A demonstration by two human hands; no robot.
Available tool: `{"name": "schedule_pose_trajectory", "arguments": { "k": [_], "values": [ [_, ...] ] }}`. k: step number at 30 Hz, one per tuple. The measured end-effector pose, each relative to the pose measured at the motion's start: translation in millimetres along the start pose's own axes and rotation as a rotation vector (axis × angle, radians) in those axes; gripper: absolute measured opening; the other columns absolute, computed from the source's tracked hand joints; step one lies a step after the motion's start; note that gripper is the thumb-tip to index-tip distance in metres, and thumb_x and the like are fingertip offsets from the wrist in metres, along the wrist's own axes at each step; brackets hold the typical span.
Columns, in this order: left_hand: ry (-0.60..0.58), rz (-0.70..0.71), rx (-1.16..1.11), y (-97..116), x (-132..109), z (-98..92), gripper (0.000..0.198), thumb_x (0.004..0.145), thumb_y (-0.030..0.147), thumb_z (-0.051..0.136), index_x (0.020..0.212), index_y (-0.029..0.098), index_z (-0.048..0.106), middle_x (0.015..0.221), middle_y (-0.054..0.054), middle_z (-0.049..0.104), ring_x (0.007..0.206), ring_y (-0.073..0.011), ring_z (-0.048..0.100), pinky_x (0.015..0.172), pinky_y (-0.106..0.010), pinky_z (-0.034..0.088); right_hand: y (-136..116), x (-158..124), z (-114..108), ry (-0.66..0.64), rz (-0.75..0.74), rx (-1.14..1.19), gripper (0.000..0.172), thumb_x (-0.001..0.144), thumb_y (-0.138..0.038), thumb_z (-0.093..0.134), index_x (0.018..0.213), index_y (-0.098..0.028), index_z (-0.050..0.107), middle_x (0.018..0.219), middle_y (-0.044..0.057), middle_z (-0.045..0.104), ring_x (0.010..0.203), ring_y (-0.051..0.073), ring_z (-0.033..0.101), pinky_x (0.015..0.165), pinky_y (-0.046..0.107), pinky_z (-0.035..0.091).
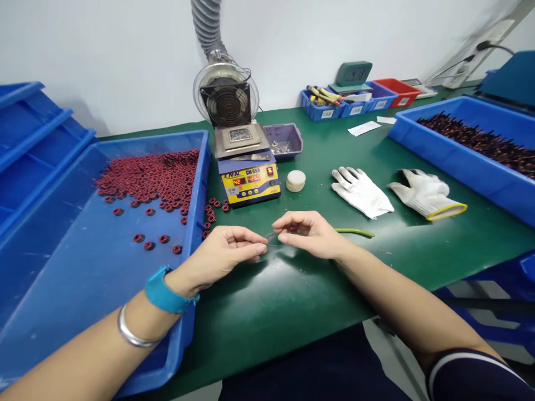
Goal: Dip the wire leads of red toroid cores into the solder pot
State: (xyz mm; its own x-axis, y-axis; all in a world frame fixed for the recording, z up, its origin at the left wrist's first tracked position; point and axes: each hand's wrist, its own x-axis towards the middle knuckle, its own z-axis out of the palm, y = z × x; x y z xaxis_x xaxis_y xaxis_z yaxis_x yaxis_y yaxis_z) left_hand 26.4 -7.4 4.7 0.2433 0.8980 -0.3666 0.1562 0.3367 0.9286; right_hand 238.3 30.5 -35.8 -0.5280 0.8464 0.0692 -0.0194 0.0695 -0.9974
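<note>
My left hand, with a blue wristband and a silver bangle above it, pinches a small red wire-wound coil between thumb and forefinger. Most of that coil is hidden by the fingertips. Thin reddish wire leads stick out of it to the right. At their far end the curled fingers of my right hand close in around the wire tips; the exact contact is too small to see. Both hands are above the green tabletop, in front of a yellow and blue solder pot with a digital readout.
On the left, a large blue tray holds many red-black coils; several more lie beside the pot. A round white pad, white gloves, a green stick and another blue tray of dark parts lie rightward.
</note>
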Motion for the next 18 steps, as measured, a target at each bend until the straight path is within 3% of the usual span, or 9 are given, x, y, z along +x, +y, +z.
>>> {"name": "schedule_pose_trajectory", "arguments": {
  "k": [6, 18],
  "values": [
    [0.005, -0.025, 0.031, -1.5, 0.9, -0.5, 0.019, 0.063, 0.026, 0.081, 0.080, 0.016, 0.078, 0.077, -0.010, 0.076, 0.068, -0.0164, 0.069, 0.066, -0.025, 0.058, -0.5, -0.8, 4.3, -0.075, -0.031, -0.059, 0.025, 0.073, -0.032, 0.073, 0.089, -0.014, 0.070, 0.081, 0.005, 0.071, 0.072, 0.013, 0.065, 0.072, 0.029, 0.053],
    [-0.063, -0.015, 0.068, -6.4, 0.2, -2.0, 0.023, 0.066, 0.027, 0.078, 0.085, 0.015, 0.077, 0.077, -0.011, 0.076, 0.069, -0.0206, 0.071, 0.063, -0.030, 0.059, -7.9, -5.0, 7.9, -0.088, -0.134, -0.263, 0.015, 0.083, -0.028, 0.062, 0.077, -0.016, 0.068, 0.075, 0.003, 0.067, 0.070, 0.013, 0.061, 0.067, 0.026, 0.049]
  ]
}}
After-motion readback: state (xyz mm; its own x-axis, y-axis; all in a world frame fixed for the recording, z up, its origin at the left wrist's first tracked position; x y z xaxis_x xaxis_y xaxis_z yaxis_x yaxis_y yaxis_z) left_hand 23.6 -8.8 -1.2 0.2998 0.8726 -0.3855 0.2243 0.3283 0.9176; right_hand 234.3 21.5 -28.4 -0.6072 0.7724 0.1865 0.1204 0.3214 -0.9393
